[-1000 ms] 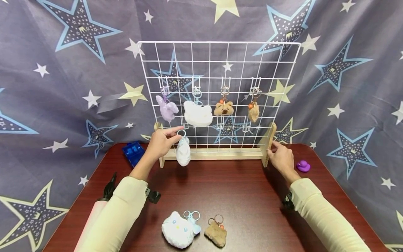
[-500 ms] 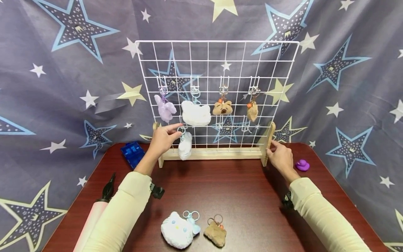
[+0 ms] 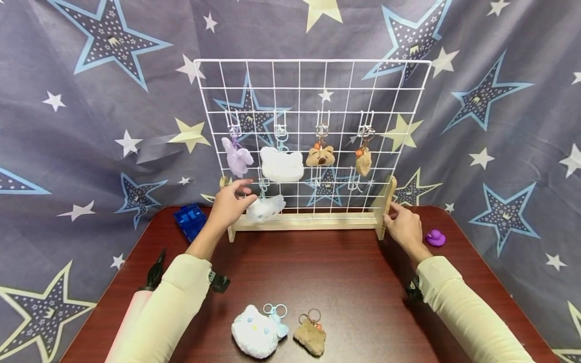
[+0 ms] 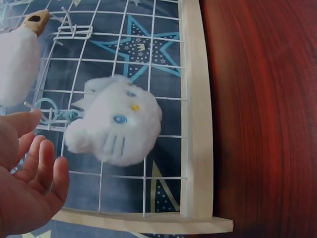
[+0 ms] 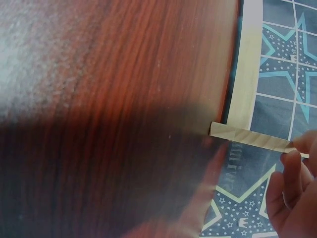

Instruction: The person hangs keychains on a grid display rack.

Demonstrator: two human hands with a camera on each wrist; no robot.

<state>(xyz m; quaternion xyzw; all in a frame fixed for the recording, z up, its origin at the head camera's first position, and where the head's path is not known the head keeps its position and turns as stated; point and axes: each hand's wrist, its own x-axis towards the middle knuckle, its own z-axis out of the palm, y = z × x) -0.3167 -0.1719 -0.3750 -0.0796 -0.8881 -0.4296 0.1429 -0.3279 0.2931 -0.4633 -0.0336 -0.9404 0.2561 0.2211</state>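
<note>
A white plush cat keychain with blue eyes hangs by its light-blue ring from a lower-left hook of the white wire grid rack. Blur softens it in the head view; its face turns outward in the left wrist view. Just left of the ring is my left hand, thumb and fingers apart and holding nothing. At the rack's right end, my right hand pinches the wooden side foot between thumb and fingers. Part of that grip lies outside the right wrist view.
Higher hooks carry a purple plush, a white plush, a bear plush and a brown plush. On the table lie a white cat keychain, brown keychain, blue case, purple duck and pink cylinder.
My left hand has hung the white cat keychain's ring on the hook and let go. The plush has swung round to the right. My right hand stays on the wooden foot.
</note>
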